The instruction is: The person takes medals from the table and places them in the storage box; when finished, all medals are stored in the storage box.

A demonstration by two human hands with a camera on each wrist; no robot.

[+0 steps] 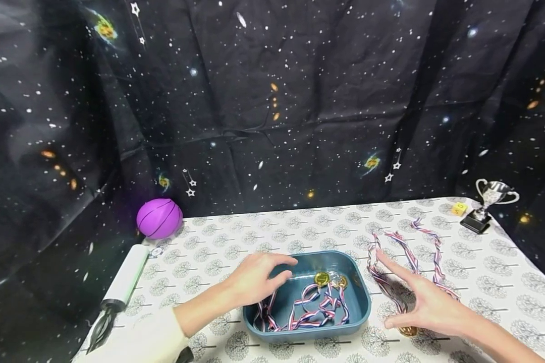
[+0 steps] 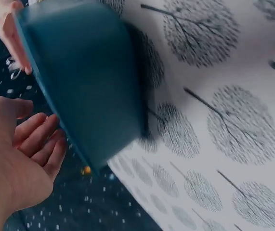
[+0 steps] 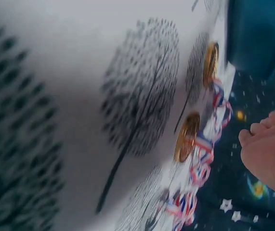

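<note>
2 bare forearms reaching in from the bottom edge of the head view. Left hand (image 1: 257,277) at lower centre, palm down, fingers loosely curved and spread, thumb apart, gripping nothing; a pale sleeve cuff (image 1: 152,340) at the lower left. In the left wrist view, same hand (image 2: 17,159) at lower left, palm showing, fingers relaxed. Right hand (image 1: 424,297) at lower right, palm down, fingers straight and fanned toward upper left, thumb pointing left. In the right wrist view, only blurred knuckles (image 3: 267,149) at the right edge.

matt, likely plastic tray (image 1: 359,307), shiny medals (image 1: 321,278)
</note>
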